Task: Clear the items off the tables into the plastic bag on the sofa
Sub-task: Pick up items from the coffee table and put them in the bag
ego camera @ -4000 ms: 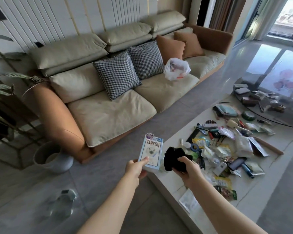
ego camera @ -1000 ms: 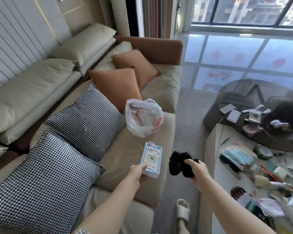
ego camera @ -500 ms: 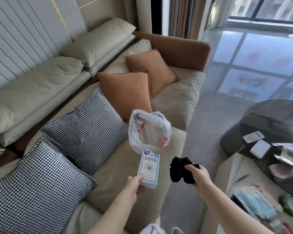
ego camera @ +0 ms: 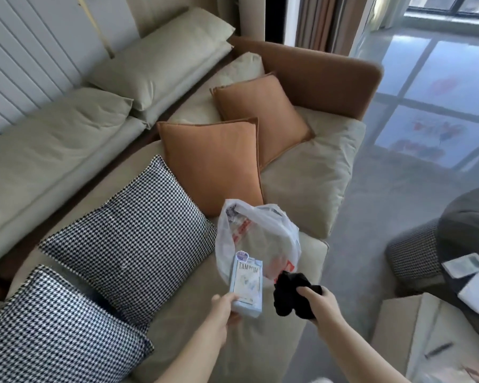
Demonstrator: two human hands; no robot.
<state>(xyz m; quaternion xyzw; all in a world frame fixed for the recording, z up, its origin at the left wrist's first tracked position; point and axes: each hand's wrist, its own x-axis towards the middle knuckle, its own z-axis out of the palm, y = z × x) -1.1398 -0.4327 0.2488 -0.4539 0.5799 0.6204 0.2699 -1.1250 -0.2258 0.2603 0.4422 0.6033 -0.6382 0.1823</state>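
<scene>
1. Left hand (ego camera: 224, 309) pinches the lower end of a pale blue tampon box (ego camera: 246, 286): rigid card, flat-sided, held upright.
2. Right hand (ego camera: 320, 302) grips a bundle of black cloth (ego camera: 289, 294), soft and crumpled, fingers curled round it.
3. Both items sit just at the near rim of the plastic bag (ego camera: 256, 239): thin, translucent, wrinkled, mouth slumped partly open on the sofa (ego camera: 310, 175) seat.
4. Judgement: drop the cloth first; slide the box in edge-on so the film does not fold shut.
5. Beyond: orange cushion (ego camera: 213, 164), smooth weave.
</scene>
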